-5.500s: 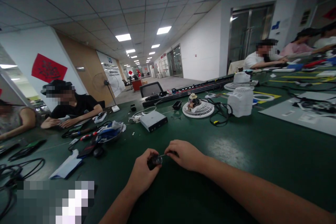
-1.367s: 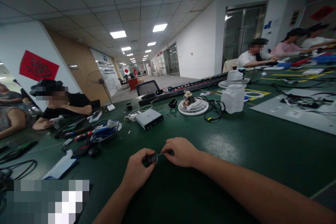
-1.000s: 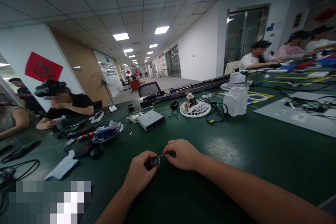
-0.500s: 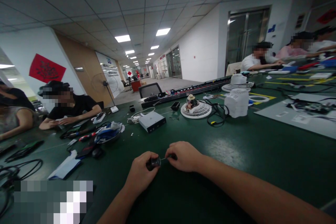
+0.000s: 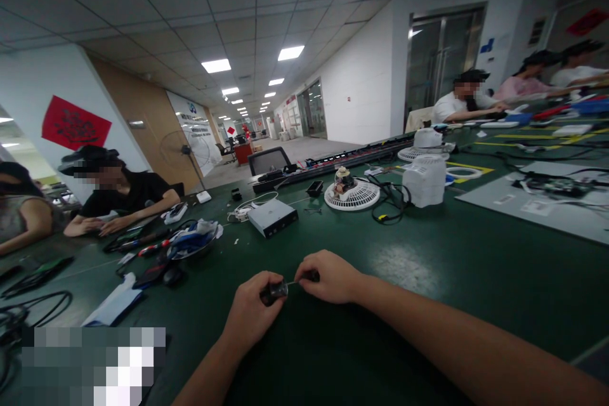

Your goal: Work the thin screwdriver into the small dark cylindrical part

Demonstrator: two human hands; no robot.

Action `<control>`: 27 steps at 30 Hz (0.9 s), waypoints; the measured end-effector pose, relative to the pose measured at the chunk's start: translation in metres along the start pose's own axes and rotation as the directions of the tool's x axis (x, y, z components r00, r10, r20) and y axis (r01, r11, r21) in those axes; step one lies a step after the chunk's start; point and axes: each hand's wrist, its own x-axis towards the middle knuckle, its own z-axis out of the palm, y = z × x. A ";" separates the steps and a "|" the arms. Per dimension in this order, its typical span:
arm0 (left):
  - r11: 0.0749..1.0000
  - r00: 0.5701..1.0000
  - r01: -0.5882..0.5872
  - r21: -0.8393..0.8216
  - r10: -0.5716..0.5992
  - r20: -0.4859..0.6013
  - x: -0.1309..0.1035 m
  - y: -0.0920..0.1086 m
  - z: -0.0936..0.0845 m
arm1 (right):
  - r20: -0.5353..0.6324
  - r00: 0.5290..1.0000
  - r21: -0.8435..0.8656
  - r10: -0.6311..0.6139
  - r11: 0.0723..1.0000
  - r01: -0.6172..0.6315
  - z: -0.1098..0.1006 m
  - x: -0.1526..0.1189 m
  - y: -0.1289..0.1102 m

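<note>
Green surface (image 5: 328,231) below. Left hand (image 5: 253,307) clamped round sides of small dark cylinder (image 5: 280,290); right hand (image 5: 328,276) pinching thin tool (image 5: 292,283), pointed at cylinder's end. Cylinder probably light, stiff, somewhat slippery: best held by side wall, end free.

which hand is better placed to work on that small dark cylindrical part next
Probably the right hand: it pinches a thin-shafted tool pointing toward the small dark cylindrical part, which the left hand is occupied gripping.
</note>
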 end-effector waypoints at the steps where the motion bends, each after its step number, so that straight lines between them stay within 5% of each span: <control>1: 1.000 1.000 0.000 0.004 0.000 0.004 0.000 0.001 0.000 | -0.024 1.000 -0.027 0.016 0.999 -0.017 0.000 0.000 0.000; 4: 1.000 1.000 0.009 0.014 -0.010 0.005 0.000 0.001 0.000 | -0.029 0.999 -0.083 0.018 0.996 -0.020 0.001 0.000 0.002; 9: 1.000 1.000 0.002 0.007 -0.002 -0.001 0.000 -0.001 0.001 | 0.077 0.995 0.074 -0.059 0.996 0.053 0.002 0.000 0.005; 15: 1.000 1.000 0.007 0.018 -0.007 0.002 0.001 -0.001 0.000 | -0.038 0.998 -0.059 0.045 0.997 -0.048 0.002 0.000 -0.001; 20: 1.000 1.000 -0.003 0.011 0.003 0.023 0.000 0.000 0.001 | 0.067 0.997 0.022 -0.036 0.999 0.035 0.002 -0.001 0.001; 27: 1.000 1.000 0.001 0.004 -0.001 0.029 0.000 0.000 0.002 | 0.027 0.999 -0.015 0.026 1.000 -0.025 0.001 -0.001 -0.001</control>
